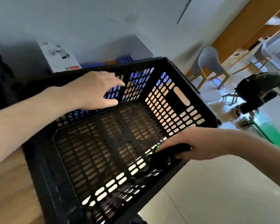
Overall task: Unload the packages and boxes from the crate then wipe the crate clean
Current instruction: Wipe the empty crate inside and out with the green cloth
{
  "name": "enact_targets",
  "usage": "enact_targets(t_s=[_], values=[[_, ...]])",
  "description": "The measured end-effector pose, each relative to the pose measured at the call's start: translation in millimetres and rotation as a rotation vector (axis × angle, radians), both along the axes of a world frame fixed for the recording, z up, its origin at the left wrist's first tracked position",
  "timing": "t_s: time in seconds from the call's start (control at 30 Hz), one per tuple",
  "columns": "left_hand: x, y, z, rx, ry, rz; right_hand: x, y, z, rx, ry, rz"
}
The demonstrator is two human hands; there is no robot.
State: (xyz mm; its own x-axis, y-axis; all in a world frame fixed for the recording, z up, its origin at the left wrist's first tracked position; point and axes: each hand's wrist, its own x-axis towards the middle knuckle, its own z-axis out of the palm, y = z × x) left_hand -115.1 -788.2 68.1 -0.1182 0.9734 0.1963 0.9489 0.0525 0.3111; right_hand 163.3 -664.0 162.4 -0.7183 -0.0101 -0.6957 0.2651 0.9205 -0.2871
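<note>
Crate (44,167): empty, wiping underway.
Left hand (94,89): fingers spread, steadying far wall.
Right hand (199,144): fingers clenched around cloth (166,156); press along near wall.

crate (44,167) near corner runs off the bottom edge for me | right hand (200,143) fingertips buried behind a dark cloth (170,153), can't read the grip | white box (58,57) print too smeared | both my forearms cropped by the edges

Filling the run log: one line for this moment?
stage: wiping | crate: empty | left hand: open, on far wall | right hand: grips black cloth
</note>
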Motion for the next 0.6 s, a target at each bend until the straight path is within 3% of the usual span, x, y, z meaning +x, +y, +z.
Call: enact_targets(t_s=[0.37, 0.6], values=[[58, -108, 14, -0.125, 0.021, 0.446, -54, 24, -34, 0.039, 0.403, 0.365], [126, -139, 17, -0.118, -0.011, 0.656, -66, 18, -42, -0.074, 0.576, 0.458]])
